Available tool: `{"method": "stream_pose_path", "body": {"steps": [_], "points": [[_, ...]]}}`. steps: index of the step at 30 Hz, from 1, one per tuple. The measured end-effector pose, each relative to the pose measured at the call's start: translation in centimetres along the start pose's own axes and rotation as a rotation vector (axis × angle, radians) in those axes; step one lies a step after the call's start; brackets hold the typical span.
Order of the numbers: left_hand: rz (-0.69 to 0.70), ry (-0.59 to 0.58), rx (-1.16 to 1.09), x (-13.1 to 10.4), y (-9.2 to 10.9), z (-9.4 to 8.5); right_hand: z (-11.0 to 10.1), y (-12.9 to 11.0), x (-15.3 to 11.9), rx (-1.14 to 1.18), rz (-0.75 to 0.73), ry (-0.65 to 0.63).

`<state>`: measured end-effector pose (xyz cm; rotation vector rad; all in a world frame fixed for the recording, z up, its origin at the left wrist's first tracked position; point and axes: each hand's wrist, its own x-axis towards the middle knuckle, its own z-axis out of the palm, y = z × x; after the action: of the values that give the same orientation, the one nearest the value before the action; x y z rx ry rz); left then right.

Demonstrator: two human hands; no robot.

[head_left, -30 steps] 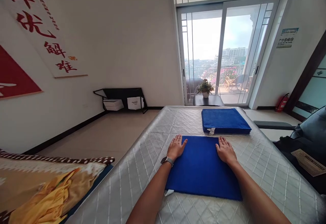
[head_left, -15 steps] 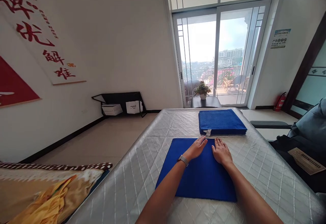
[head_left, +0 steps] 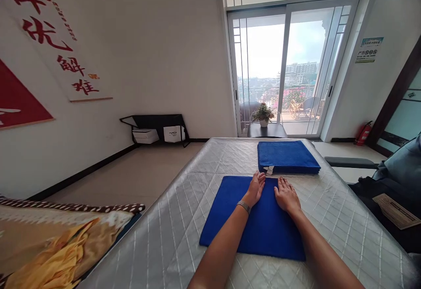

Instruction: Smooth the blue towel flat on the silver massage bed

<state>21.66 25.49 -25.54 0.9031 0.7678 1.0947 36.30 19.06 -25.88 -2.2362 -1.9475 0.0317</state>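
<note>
Flat folded blue terry towel [head_left: 226, 219] laid on quilted silver mattress [head_left: 171, 236], left hand [head_left: 255, 188] and right hand [head_left: 287, 195] pressed open and flat near its 12 o'clock edge, second folded blue towel stack [head_left: 287, 156] just beyond at 12 o'clock.

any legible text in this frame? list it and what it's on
Wall banner: large red Chinese characters, cut off and skewed, not read with confidence.
Wall notice: too small.
White box under the black stand: logo blurred.
Paper on the right: print too small.
Folded towel tag: unreadable.
</note>
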Motion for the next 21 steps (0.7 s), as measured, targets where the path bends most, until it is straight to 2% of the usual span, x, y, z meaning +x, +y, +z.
{"method": "stream_pose_path", "body": {"steps": [9,13,17,21], "points": [[0.005,0.168,0.098,-1.7,6.0,-9.0,0.0,0.0,0.0,-0.006,0.002,-0.014],[0.041,0.237,0.19,-2.3,7.8,-12.3,0.1,-0.1,0.1,-0.003,0.002,-0.022],[0.088,0.266,0.304,-2.6,8.0,-13.7,0.1,-0.2,0.1,-0.014,0.008,-0.039],[0.168,0.28,0.469,-2.6,7.0,-13.7,0.1,-0.4,0.3,-0.017,0.011,-0.05]]}}
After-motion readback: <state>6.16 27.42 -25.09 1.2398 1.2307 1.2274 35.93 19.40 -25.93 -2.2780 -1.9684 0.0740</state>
